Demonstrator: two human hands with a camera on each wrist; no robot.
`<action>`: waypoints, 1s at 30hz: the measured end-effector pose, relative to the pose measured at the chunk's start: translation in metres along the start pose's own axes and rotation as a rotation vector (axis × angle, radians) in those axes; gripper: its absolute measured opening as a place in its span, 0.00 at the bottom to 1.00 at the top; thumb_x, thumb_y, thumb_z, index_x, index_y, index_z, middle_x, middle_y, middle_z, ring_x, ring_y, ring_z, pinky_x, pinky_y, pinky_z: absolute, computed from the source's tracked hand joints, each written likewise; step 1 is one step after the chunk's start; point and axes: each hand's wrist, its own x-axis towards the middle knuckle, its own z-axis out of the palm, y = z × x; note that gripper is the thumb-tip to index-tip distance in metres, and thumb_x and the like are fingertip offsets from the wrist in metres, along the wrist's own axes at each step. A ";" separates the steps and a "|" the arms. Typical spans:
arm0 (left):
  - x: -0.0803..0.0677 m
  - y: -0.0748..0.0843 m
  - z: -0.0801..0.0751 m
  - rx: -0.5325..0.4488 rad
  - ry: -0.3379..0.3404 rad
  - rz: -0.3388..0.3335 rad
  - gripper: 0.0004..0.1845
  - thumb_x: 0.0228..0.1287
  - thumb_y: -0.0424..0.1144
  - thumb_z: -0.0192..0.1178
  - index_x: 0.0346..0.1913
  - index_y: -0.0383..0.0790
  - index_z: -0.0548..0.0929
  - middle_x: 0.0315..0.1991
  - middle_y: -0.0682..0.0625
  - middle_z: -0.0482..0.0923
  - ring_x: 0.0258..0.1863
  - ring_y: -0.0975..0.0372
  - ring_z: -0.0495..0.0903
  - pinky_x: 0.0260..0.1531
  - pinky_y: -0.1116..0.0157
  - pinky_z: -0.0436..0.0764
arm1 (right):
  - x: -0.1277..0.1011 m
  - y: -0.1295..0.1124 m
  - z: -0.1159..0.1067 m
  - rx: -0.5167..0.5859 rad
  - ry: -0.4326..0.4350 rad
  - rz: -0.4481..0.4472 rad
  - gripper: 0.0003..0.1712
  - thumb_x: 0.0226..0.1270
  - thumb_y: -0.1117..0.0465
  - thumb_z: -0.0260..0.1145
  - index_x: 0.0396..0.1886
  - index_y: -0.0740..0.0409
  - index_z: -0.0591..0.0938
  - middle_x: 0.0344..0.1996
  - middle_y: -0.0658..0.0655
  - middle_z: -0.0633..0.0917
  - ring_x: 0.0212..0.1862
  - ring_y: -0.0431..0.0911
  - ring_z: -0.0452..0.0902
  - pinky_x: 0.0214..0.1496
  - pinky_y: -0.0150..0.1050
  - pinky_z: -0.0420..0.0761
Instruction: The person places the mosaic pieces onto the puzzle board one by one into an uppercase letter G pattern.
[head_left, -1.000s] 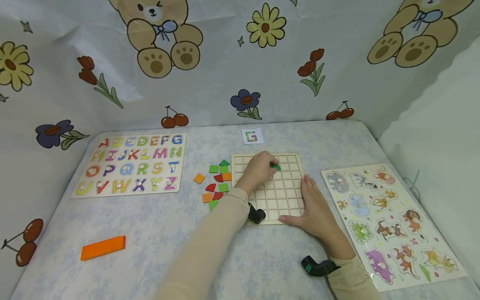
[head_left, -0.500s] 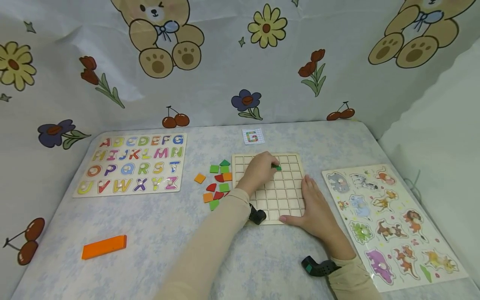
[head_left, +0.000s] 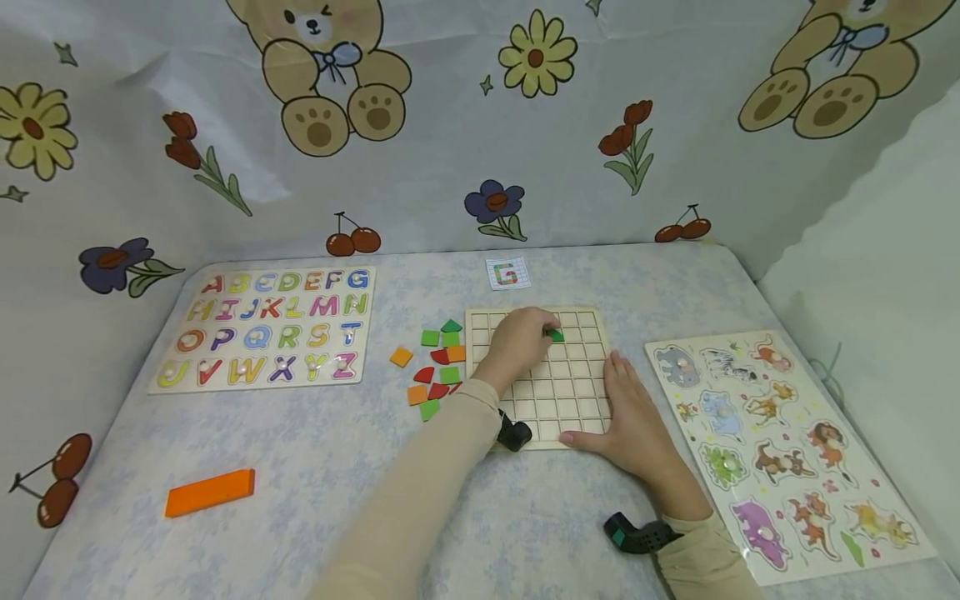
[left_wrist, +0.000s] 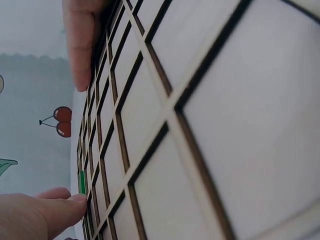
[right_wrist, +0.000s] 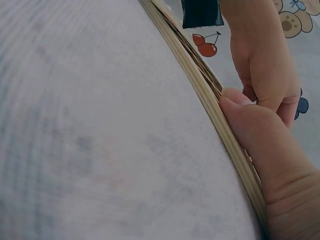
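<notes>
A wooden grid board (head_left: 570, 392) lies at the table's middle. My left hand (head_left: 520, 340) reaches over its far rows and pinches a small green tile (head_left: 555, 335) at its fingertips, low over the cells. The left wrist view shows a fingertip (left_wrist: 47, 212) touching the green tile (left_wrist: 81, 182) on the grid board (left_wrist: 165, 125). My right hand (head_left: 633, 417) lies flat on the board's near right corner. Its thumb (right_wrist: 250, 135) presses against the board's edge (right_wrist: 200, 85).
Loose green, red and orange tiles (head_left: 438, 362) lie left of the board. A small card with a G (head_left: 506, 273) sits behind it. An alphabet puzzle (head_left: 270, 329) is at the left, an animal puzzle (head_left: 780, 433) at the right, an orange block (head_left: 210, 492) near the front left.
</notes>
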 end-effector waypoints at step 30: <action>-0.125 -0.113 -0.085 0.264 0.206 -0.456 0.22 0.68 0.49 0.60 0.59 0.42 0.81 0.46 0.42 0.80 0.39 0.46 0.83 0.31 0.51 0.80 | -0.001 -0.002 0.000 -0.016 -0.003 0.015 0.82 0.39 0.27 0.77 0.78 0.69 0.42 0.79 0.69 0.43 0.80 0.63 0.38 0.76 0.63 0.50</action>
